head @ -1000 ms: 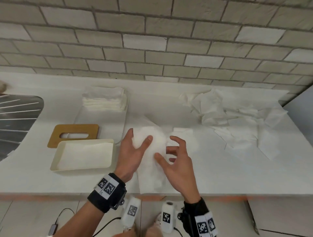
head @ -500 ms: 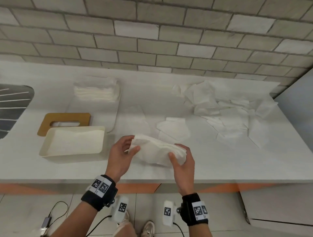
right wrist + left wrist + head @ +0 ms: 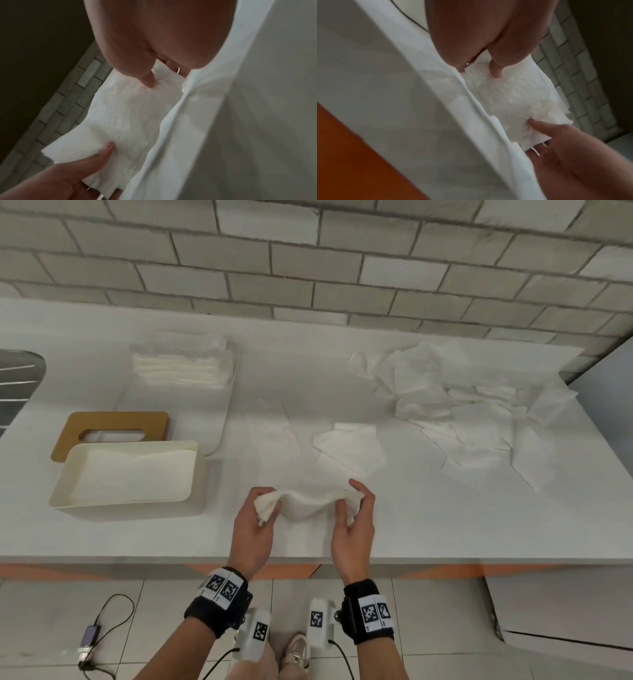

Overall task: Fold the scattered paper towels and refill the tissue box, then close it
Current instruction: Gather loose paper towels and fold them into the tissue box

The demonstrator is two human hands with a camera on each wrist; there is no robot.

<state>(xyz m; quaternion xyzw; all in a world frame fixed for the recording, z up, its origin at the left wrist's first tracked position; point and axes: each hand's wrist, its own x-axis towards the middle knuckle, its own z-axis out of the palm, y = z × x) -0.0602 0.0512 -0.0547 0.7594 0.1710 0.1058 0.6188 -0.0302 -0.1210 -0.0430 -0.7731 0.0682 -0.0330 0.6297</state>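
Note:
A white paper towel (image 3: pixel 308 503) hangs folded between both hands just above the counter near its front edge. My left hand (image 3: pixel 263 505) pinches its left end and my right hand (image 3: pixel 352 505) pinches its right end; both wrist views show a thumb pressed on the towel (image 3: pixel 513 97) (image 3: pixel 126 115). The cream tissue box (image 3: pixel 195 470) stands open at the left with folded towels inside. Its brown slotted lid (image 3: pixel 113 422) lies flat behind it. Scattered unfolded towels (image 3: pixel 462 405) cover the right of the counter, and a folded one (image 3: pixel 349 446) lies in the middle.
A stack of folded towels (image 3: pixel 181 364) sits on a white tray (image 3: pixel 222 419) at the back left. A metal sink (image 3: pixel 17 378) shows at the far left. A brick wall runs behind the counter. Cables and an adapter (image 3: pixel 90 638) lie on the floor.
The towel was spread flat under both hands a second ago; since then it has been folded over and drawn toward the counter's front edge, with each hand now pinching one end.

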